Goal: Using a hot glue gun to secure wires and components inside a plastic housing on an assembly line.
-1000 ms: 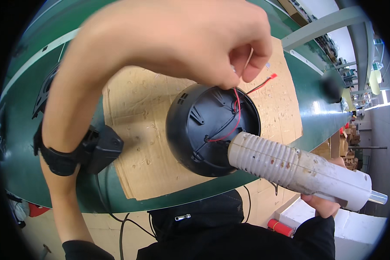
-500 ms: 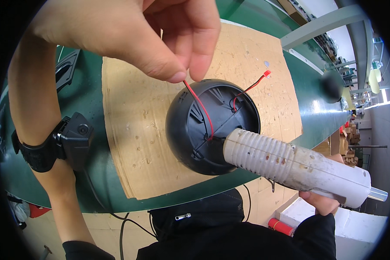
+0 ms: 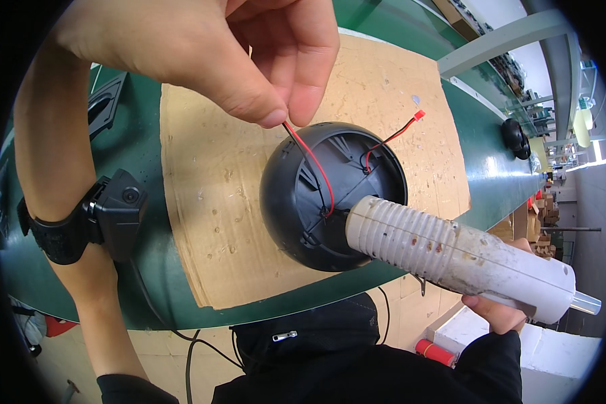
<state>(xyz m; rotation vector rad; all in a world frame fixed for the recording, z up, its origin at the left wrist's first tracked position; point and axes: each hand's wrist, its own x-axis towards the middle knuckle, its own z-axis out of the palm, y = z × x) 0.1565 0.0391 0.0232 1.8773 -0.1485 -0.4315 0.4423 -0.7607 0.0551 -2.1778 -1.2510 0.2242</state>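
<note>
Since a second ago, left hand (image 3: 209,60) shifted from over the bowl's far side to upper left, drawing the red-and-black wire (image 3: 321,167) out taut; little change over the last half second. Thumb and fingertip pinched on that wire, other fingers loosely curled. Right hand (image 3: 495,312), partly hidden, wrapped round a hot glue gun (image 3: 451,256): stained off-white plastic, ribbed front barrel, clear glue stick (image 3: 588,304) protruding behind. Gun's front end over the near rim; nozzle contact unclear. Round black plastic shell (image 3: 283,209), open side up, finned inside, holds both wires' lower ends; second wire's red plug (image 3: 419,116) sticks out beyond the rim. Shell sits on scuffed cardboard (image 3: 209,202).
</note>
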